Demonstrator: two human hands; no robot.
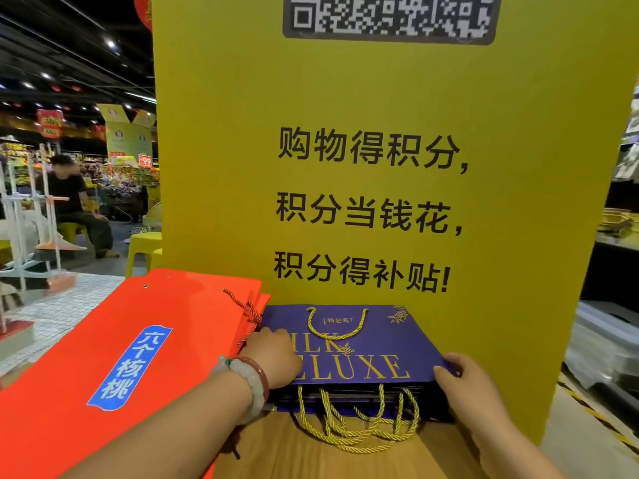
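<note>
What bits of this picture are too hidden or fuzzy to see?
All head view.
Gold lettering on the top purple bag: start covered by the left hand.
Bags beneath it: hidden, only edges show.
QR code: cut off by the top edge.
Far shop shelves: blurred, too small.

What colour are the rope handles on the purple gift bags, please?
Gold: the twisted rope handles of the purple bags show best in the head view.

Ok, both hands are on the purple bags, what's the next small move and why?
Probably lift the top purple bag clear of the stack. The right hand pinches its near right corner, and the left hand lies on its left edge beside the orange bags.
</note>
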